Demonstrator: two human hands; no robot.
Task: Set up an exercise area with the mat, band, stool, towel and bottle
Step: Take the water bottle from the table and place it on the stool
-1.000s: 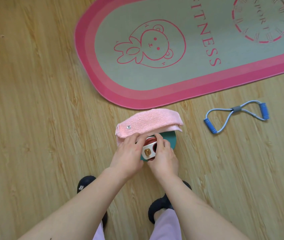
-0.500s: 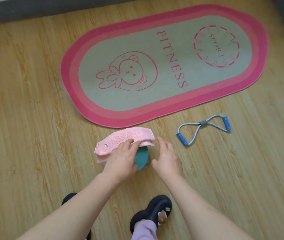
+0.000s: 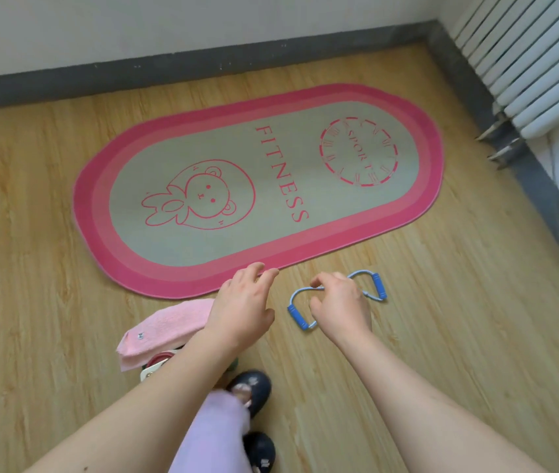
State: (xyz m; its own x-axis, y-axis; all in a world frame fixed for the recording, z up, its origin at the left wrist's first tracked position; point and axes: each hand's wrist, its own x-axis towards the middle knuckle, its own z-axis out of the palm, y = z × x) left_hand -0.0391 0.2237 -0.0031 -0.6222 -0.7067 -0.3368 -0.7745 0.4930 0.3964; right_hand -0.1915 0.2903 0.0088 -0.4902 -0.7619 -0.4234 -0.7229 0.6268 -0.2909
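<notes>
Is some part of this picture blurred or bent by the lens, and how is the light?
Head view: the baseboard bows from wide-angle distortion; the left hand and trouser leg are slightly motion-blurred, the mat print sharp; light is soft, without hard shadows or glare.

- One view only: wide-angle head-worn camera, facing forward and steeply down onto the floor [image 3: 49, 199].
- Close range; mat [image 3: 257, 189] mid-frame, wall [image 3: 169, 22] along top edge.
</notes>
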